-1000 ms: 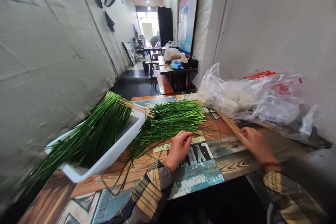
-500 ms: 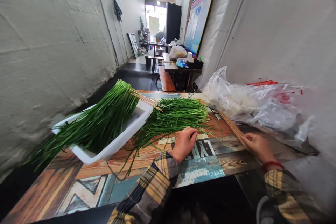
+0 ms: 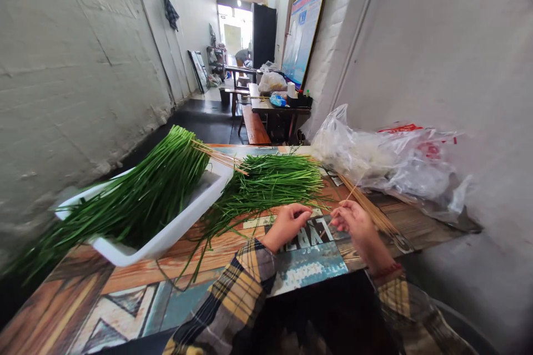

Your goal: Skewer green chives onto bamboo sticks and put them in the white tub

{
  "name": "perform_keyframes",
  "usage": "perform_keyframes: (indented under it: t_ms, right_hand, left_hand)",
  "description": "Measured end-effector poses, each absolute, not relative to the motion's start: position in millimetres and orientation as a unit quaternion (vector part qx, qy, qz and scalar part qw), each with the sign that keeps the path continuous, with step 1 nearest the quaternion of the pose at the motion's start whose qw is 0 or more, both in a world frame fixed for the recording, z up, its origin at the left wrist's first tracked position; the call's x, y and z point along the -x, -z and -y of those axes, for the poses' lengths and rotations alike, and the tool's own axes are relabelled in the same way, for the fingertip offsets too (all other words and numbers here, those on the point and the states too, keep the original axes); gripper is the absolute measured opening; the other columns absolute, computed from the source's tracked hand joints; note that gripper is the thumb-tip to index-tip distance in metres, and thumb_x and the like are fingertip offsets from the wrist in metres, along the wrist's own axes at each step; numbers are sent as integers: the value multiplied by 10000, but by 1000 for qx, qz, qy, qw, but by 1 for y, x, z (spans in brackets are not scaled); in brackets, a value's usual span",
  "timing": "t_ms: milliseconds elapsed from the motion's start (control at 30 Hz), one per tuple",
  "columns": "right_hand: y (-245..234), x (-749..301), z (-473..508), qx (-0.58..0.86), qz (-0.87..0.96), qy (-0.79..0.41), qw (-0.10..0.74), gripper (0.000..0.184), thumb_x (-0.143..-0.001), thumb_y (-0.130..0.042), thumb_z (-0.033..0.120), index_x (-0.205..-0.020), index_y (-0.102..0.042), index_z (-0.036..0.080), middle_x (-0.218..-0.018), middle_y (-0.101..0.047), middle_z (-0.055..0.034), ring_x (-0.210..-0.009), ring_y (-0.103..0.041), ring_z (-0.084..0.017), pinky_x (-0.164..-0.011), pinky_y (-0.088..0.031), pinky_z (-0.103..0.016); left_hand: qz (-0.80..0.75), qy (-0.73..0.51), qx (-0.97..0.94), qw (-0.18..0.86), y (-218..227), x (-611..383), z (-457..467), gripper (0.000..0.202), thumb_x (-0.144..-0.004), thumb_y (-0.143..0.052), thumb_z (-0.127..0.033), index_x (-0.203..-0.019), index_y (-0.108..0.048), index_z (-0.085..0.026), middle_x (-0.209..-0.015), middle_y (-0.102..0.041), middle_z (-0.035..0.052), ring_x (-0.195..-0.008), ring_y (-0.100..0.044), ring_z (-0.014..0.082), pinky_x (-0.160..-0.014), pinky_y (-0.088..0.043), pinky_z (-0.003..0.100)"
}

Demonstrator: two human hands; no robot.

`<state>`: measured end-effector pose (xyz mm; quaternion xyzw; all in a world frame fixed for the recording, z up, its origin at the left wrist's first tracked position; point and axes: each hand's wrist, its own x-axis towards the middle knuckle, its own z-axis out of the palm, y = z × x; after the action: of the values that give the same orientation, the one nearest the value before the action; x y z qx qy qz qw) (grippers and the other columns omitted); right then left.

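My right hand [image 3: 358, 228] is closed on a thin bamboo skewer [image 3: 352, 191] that pokes up above the fingers. Just left of it, my left hand [image 3: 288, 226] has its fingers curled together over the table; whatever they may hold is hidden. Beyond the left hand lies a loose pile of green chives [image 3: 278, 180], cut ends to the right. A bundle of bamboo skewers [image 3: 370, 209] rests on the table past my right hand. Skewered chives [image 3: 154, 194] fill a white tray [image 3: 166, 241] on the left, their skewer ends [image 3: 219, 156] jutting over its right rim.
Crumpled clear plastic bags [image 3: 387, 163] lie along the right side, by the wall. The wood-patterned table [image 3: 137, 266] ends close in front of me. Farther back stand another table with a bag [image 3: 272, 82], a bench [image 3: 255, 125] and a bent-over person [image 3: 242, 56].
My right hand has moved left from the skewer bundle toward my left hand, with one skewer in its fingers. The view has swung slightly to the right.
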<state>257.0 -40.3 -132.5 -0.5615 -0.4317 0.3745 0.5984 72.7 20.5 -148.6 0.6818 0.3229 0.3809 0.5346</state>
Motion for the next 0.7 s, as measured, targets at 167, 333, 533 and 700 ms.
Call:
perform_keyframes:
  t_ms: [167,333,533,700]
  right_hand:
    - [129,-233,31,521,371,-412,649,322,-707,-709,408,-869,-479,251,-777,-676,-5,-643,-662,-185,-572,-527,-309]
    - [149,-241,53,543,349,-407,646,288,-730,-701,432,-874,-524,257,-824,-691,-23,-707,-668,-201,-579,-524,-311]
    - [143,-258,93,609,492,-457,423,430,-813,-532,596,-873,-628,182,-682,-661,-34,-458,-568,-146,-383,-366,-245]
    - [118,-255,92,622,634,-222,403,258,-893,-501,426,-909,-659,222,-853,-691,-49,-771,-652,-199,-726,-486,-306]
  left_hand:
    - [-293,-312,-688,586,147,-71,-19,309,-788,-573,-399,-775,-678,-108,-580,-565,-4,-509,-465,86,-514,-370,208]
    - [-349,-350,-723,482,151,-72,-23,221,-779,-539,-263,-644,-630,-114,-577,-532,-17,-563,-423,83,-539,-327,200]
    - [-361,-325,-755,440,148,-70,-24,194,-764,-495,-198,-605,-573,-121,-552,-471,-36,-544,-386,74,-527,-297,195]
    - [-257,-229,-811,474,143,-67,-18,188,-769,-515,-217,-612,-565,-129,-539,-453,-40,-508,-362,62,-484,-278,180]
